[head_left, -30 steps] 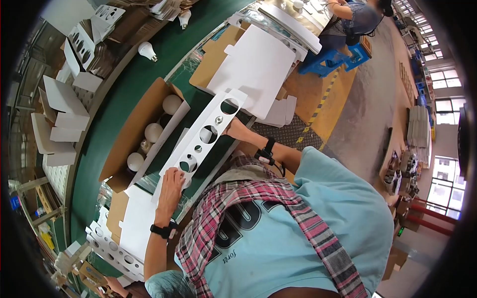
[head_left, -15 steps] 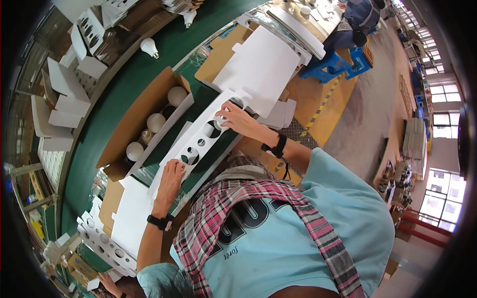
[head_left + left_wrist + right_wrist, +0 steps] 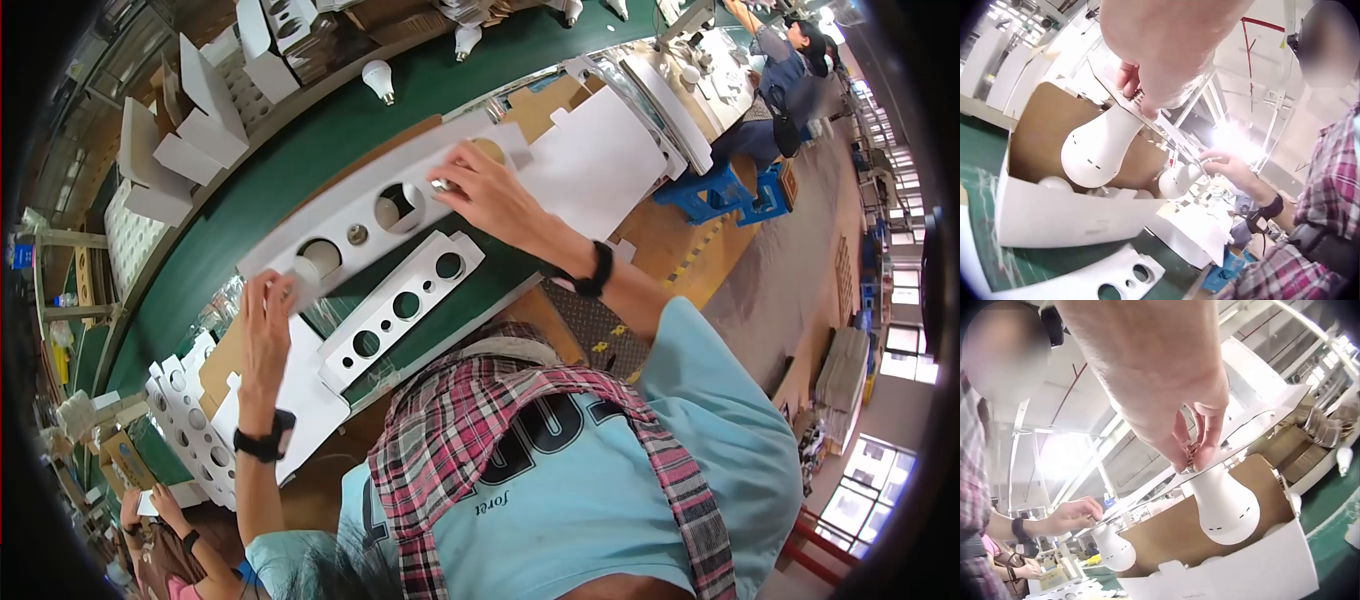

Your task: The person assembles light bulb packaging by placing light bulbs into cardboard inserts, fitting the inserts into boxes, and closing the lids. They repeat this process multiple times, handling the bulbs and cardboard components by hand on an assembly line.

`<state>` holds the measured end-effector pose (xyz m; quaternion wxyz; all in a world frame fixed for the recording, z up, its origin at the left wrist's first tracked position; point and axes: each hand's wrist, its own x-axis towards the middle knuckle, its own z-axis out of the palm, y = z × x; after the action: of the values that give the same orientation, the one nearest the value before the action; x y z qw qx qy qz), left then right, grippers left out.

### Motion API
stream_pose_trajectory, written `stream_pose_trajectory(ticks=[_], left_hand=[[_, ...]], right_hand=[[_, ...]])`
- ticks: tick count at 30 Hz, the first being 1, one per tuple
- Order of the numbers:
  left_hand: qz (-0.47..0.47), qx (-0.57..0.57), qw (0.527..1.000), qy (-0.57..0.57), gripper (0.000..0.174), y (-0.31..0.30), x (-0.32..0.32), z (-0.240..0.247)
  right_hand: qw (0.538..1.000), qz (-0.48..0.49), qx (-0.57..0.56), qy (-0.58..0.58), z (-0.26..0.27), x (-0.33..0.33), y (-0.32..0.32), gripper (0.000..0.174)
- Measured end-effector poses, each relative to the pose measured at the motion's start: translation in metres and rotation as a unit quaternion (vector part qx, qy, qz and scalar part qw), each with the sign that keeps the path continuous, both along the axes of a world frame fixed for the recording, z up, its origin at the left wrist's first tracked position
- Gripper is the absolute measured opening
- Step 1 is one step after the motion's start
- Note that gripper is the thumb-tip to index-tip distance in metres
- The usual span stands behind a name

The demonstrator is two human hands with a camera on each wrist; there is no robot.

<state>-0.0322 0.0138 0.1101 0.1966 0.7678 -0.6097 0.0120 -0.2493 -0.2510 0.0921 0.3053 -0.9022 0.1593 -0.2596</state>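
My left hand (image 3: 266, 320) pinches the metal base of a white light bulb (image 3: 1094, 150), which hangs below a white cardboard insert (image 3: 340, 215) with round holes. At the insert's other end, my right hand (image 3: 490, 195) pinches the base of another light bulb (image 3: 1225, 509). Between the hands, one more metal screw base (image 3: 357, 235) shows in a small hole. The insert is held up over an open box (image 3: 1072, 219), brown inside and white outside, with several bulbs in it. On the near bench lies a second holed insert (image 3: 385, 305).
Flat white cardboard (image 3: 600, 150) lies to the right of the held insert. More holed inserts (image 3: 180, 420) are at the left. Loose bulbs (image 3: 378, 80) lie across the green surface (image 3: 190, 270). Open white boxes (image 3: 205, 130) line the far side. Other people work at both ends.
The right hand has come from the insert's near side to its top. Both hands have raised the insert and carried it away from the body over the box, uncovering the second insert.
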Motion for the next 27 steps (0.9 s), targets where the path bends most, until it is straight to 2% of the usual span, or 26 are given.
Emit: stream_pose_trajectory(ticks=[4,10,14,17,20,24,25,27], left_hand=[[-0.013,0.024,0.999,-0.029,0.022,-0.011,0.038,-0.032],[-0.009,0.067,0.998,0.015,0.021,0.004,0.055,-0.066],[-0.007,0.053,0.998,0.02,0.021,0.004,0.061,-0.073],[-0.023,0.066,0.997,0.018,0.02,-0.004,0.054,-0.067],[-0.024,0.055,0.998,0.013,0.02,-0.006,0.049,-0.062],[0.006,0.037,0.997,0.072,0.019,0.007,0.068,-0.078],[-0.031,0.035,0.998,0.05,0.018,0.005,0.071,-0.078],[-0.069,0.054,0.996,0.033,0.017,-0.007,0.063,-0.069]], right_hand=[[0.997,0.025,-0.058,0.046,-0.029,0.049,-0.014,0.015],[0.989,0.057,-0.035,0.129,-0.048,0.072,-0.007,0.02],[0.981,0.06,-0.06,0.174,-0.047,0.082,-0.01,0.019],[0.993,0.085,-0.034,0.071,-0.065,0.075,-0.032,0.018],[0.99,0.096,-0.026,0.103,-0.066,0.073,-0.035,0.018],[0.978,0.1,-0.075,0.167,-0.07,0.092,-0.012,0.018],[0.983,0.096,-0.074,0.135,-0.077,0.091,-0.015,0.017],[0.983,0.089,-0.049,0.154,-0.087,0.079,-0.027,0.017]])
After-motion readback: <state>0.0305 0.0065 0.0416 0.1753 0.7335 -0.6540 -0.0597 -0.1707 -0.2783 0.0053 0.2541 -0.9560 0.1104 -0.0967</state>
